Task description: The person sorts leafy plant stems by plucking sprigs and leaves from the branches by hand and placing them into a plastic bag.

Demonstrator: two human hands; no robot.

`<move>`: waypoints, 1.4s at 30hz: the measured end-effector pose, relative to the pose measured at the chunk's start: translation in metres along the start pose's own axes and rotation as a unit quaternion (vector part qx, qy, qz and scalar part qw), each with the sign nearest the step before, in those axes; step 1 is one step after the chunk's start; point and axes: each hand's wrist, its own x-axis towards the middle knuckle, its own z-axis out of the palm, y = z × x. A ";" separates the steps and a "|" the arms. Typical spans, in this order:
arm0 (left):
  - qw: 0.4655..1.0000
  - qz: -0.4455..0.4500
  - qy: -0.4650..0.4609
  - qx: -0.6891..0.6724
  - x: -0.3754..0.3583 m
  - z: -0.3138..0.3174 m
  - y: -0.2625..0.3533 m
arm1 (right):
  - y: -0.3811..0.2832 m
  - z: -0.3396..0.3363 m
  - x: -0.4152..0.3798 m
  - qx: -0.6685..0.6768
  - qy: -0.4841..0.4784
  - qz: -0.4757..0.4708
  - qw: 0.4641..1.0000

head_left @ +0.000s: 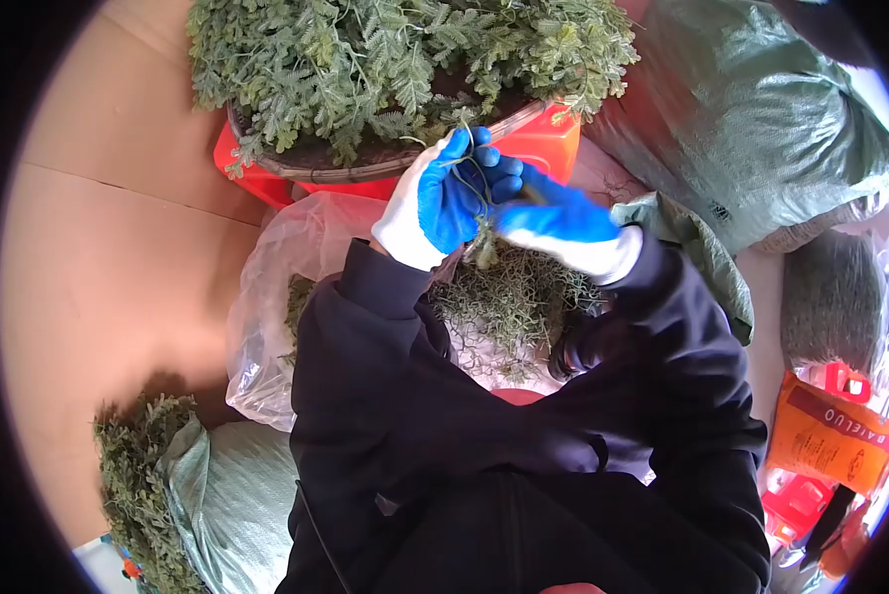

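Head view: my left hand, gloved and palm up, has its fingers half curled and parted; a thin green sprig runs across them, its leafy part between both hands. My right hand, blurred, lies alongside; its hold I cannot tell. Beyond: leafy branches over a red container. Nearer me: loose trimmings.
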 end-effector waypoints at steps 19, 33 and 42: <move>0.939 0.281 -0.010 0.199 -0.020 -0.019 0.079 | 0.008 0.075 -0.072 -0.288 -0.376 0.106 0.875; 0.839 -0.082 -0.260 0.472 -0.034 0.023 0.010 | -0.038 0.009 -0.042 -0.144 0.170 -0.144 0.964; 0.904 0.059 -0.044 0.421 -0.040 0.037 -0.042 | -0.008 0.030 -0.027 -0.383 0.230 -0.035 0.894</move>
